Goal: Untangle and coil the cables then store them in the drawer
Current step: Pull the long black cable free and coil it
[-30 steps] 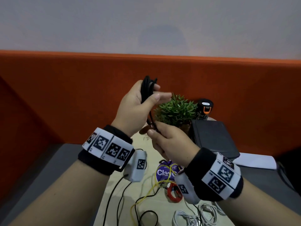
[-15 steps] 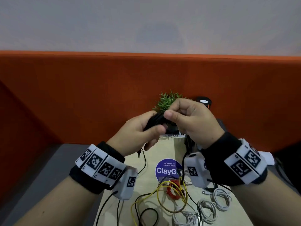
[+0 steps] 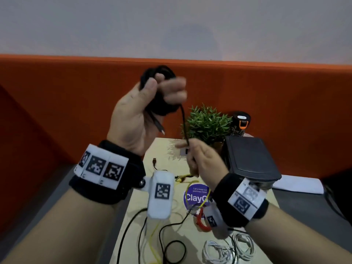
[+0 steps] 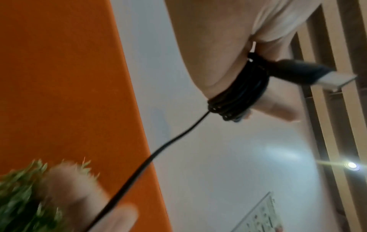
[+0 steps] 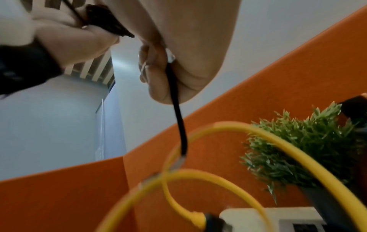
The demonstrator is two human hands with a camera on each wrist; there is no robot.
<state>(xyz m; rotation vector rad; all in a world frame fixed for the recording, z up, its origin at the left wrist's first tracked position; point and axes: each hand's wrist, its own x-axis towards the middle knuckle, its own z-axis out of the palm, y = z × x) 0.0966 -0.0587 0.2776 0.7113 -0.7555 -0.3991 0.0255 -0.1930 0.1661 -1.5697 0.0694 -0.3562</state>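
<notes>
Hands gripping black cable (image 3: 182, 121), coil left

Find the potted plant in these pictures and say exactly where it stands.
In the head view the potted plant stands at the far end of the wooden table, against the orange partition, just left of the black box and behind the right hand.

- Centre of the head view: the potted plant (image 3: 207, 124) stands just behind the right hand (image 3: 204, 161), closing the way towards the orange partition (image 3: 76, 88).
- Right of centre: a black box (image 3: 249, 161) blocks that side, with a dark cylinder (image 3: 240, 123) behind it.
- Lower centre: loose yellow cable (image 3: 192, 184), black cable (image 3: 171, 242) and white cables (image 3: 228, 248) clutter the table (image 3: 137, 206).
- Left: grey surface (image 3: 47, 202) lies open.
</notes>
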